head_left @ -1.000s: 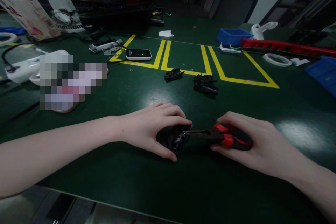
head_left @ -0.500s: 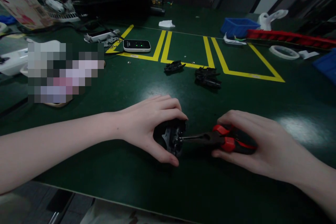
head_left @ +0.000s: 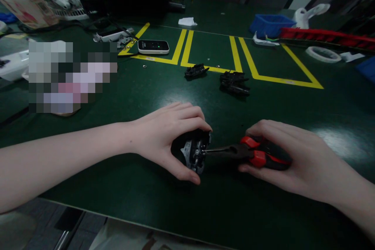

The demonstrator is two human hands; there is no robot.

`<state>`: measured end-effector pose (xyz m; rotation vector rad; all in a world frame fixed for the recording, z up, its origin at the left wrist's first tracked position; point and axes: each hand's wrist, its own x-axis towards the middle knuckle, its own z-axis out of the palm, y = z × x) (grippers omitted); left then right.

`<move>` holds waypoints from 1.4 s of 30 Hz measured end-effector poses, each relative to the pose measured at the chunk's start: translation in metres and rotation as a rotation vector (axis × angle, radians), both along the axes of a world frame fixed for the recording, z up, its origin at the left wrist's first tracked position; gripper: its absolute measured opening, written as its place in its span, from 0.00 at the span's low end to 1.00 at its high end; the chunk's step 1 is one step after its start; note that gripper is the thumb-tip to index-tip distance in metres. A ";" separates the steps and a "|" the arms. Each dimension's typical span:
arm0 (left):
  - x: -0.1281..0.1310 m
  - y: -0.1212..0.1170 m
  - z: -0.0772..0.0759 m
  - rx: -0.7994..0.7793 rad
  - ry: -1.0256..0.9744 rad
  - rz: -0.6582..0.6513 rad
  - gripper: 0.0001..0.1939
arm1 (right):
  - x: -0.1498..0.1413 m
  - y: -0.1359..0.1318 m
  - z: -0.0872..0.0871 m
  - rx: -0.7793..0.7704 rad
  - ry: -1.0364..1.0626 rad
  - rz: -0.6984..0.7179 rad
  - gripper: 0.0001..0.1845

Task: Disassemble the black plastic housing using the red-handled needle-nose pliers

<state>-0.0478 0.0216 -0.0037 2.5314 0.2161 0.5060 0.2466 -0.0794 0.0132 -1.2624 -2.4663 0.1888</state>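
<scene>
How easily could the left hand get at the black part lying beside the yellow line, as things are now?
Probably not freely: the left hand is closed around the small black assembly that the pliers in the right hand are working on. The green table between it and the black part carries nothing.

Dim scene; overhead light leaves pale glare patches on the glossy dark green desk (head_left: 331, 140). Background murky, edges stretched, one patch pixelated at left.

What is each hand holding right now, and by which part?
The left hand grips a small black mechanical part around its body. The right hand holds red-and-black pliers by the handles, nose at the part.
</scene>
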 end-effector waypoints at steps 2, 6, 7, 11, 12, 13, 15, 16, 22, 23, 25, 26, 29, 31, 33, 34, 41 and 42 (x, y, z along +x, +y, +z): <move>0.000 0.000 0.000 0.006 0.003 0.003 0.39 | 0.000 0.000 0.000 -0.003 -0.010 -0.003 0.22; 0.000 0.000 0.000 0.020 0.009 0.003 0.39 | -0.001 0.000 0.001 -0.005 -0.005 0.007 0.21; 0.000 0.000 0.000 0.021 0.009 0.003 0.39 | -0.001 0.000 0.002 -0.009 -0.007 0.009 0.21; 0.000 0.000 0.001 0.019 0.014 0.004 0.38 | -0.001 0.000 0.002 -0.001 -0.017 0.012 0.21; 0.000 0.000 0.001 0.018 0.020 0.003 0.38 | -0.001 0.000 0.002 0.004 -0.018 0.012 0.21; 0.000 0.000 0.001 0.017 0.025 0.003 0.38 | -0.001 0.000 0.001 0.007 -0.016 0.013 0.21; 0.000 0.000 0.001 0.017 0.033 0.003 0.39 | -0.001 0.000 0.000 0.012 -0.013 0.014 0.21; 0.000 0.000 0.001 0.017 0.035 0.004 0.39 | -0.001 0.000 0.000 0.015 -0.011 0.015 0.21; 0.001 -0.001 0.001 0.027 0.037 0.004 0.39 | -0.004 0.000 0.001 0.007 -0.031 0.029 0.21; 0.001 -0.001 0.001 0.028 0.037 0.002 0.39 | -0.003 0.000 0.001 -0.001 -0.034 0.025 0.21; 0.001 -0.001 0.001 0.023 0.029 -0.003 0.39 | -0.002 0.000 0.001 0.002 -0.028 0.019 0.21; 0.000 0.000 0.001 0.019 0.023 -0.006 0.40 | -0.002 0.000 0.001 0.001 -0.027 0.016 0.21; 0.000 0.001 0.000 0.004 0.012 -0.013 0.39 | -0.002 0.000 0.001 0.019 -0.005 0.014 0.21; 0.000 0.001 0.000 0.001 0.008 -0.014 0.38 | -0.002 0.000 0.001 0.018 -0.002 0.012 0.21; 0.000 0.001 0.000 0.005 0.012 -0.014 0.38 | -0.002 0.000 0.000 0.008 -0.009 0.008 0.21; 0.000 0.001 0.000 0.008 0.015 -0.015 0.38 | -0.002 -0.001 0.000 -0.005 -0.017 0.007 0.21; 0.000 0.002 0.001 0.005 0.014 -0.028 0.39 | -0.002 -0.002 -0.002 -0.021 -0.007 -0.005 0.21; 0.000 0.002 0.000 0.004 0.010 -0.028 0.38 | -0.003 -0.001 -0.002 -0.015 -0.007 0.000 0.21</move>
